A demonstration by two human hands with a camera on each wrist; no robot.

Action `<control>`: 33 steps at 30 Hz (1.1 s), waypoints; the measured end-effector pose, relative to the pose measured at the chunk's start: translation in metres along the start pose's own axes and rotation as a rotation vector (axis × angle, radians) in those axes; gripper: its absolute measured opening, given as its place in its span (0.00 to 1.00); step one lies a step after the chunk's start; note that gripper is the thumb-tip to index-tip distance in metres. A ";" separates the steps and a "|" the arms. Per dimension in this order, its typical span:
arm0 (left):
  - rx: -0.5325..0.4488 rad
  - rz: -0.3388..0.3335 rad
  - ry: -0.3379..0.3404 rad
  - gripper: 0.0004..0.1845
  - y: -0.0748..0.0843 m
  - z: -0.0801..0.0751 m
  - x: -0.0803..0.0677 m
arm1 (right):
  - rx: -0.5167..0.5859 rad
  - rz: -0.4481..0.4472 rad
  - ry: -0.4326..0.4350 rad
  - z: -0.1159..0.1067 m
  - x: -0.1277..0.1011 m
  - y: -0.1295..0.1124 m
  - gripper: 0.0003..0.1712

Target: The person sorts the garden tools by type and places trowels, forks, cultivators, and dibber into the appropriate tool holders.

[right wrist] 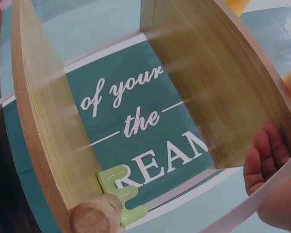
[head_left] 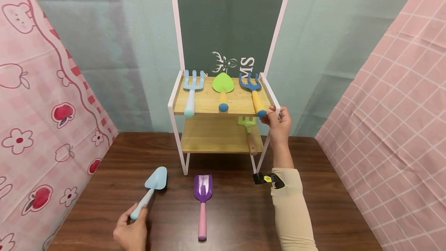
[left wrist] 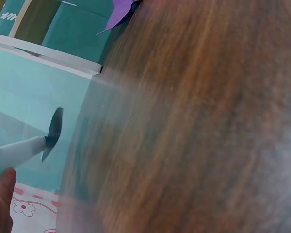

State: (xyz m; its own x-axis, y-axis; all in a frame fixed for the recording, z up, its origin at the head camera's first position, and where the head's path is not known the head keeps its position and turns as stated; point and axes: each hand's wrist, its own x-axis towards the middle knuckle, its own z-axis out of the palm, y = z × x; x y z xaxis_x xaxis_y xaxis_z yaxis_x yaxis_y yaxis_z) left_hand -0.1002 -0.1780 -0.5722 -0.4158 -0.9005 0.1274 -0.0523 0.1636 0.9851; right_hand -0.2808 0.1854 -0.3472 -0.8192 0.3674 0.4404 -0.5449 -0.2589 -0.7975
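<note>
My left hand (head_left: 131,229) grips the handle end of a light blue hand trowel (head_left: 156,179), its blade raised at the table's left; the left wrist view shows this trowel (left wrist: 14,154) edge-on. My right hand (head_left: 278,125) holds the right front corner of a two-tier shelf rack (head_left: 209,138), by the white post. In the right wrist view its fingers (right wrist: 266,153) curl at the upper board. Close to the thumb is the blue end of a yellow-handled hand fork (head_left: 258,104) with dark blue tines. A green hand fork (head_left: 251,142) with a wooden handle lies on the lower tier's right side.
Also on the top tier are a light blue hand fork (head_left: 191,98) and a green trowel (head_left: 223,83). A purple scoop (head_left: 203,189) with a pink handle lies on the brown table (head_left: 237,220) before the rack. Curtains (head_left: 393,100) flank both sides; a dark panel (head_left: 233,14) stands behind.
</note>
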 end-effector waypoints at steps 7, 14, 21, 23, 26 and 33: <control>-0.046 0.086 0.043 0.14 -0.049 0.010 0.013 | 0.024 -0.015 0.001 0.000 0.001 0.001 0.06; -0.319 0.052 0.038 0.15 -0.023 0.009 0.007 | 0.026 -0.025 0.006 0.001 0.000 0.001 0.07; -0.425 0.100 0.034 0.12 0.043 -0.001 -0.012 | 0.016 -0.029 0.003 0.001 -0.001 0.001 0.06; -0.404 0.143 0.055 0.12 0.036 0.001 -0.009 | 0.013 -0.027 -0.001 0.001 -0.001 0.001 0.06; -0.444 0.239 0.061 0.13 0.007 0.007 -0.001 | 0.014 -0.023 -0.007 0.001 -0.001 0.001 0.05; -0.585 0.219 0.025 0.13 0.057 0.000 -0.018 | 0.017 -0.019 -0.001 0.001 0.000 0.001 0.06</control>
State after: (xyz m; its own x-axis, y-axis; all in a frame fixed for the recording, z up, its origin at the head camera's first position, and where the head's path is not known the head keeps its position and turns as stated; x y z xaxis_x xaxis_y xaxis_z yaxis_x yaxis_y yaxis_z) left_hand -0.0961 -0.1525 -0.5182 -0.3391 -0.8811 0.3296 0.5404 0.1043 0.8349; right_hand -0.2811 0.1843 -0.3480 -0.8088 0.3712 0.4561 -0.5634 -0.2667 -0.7819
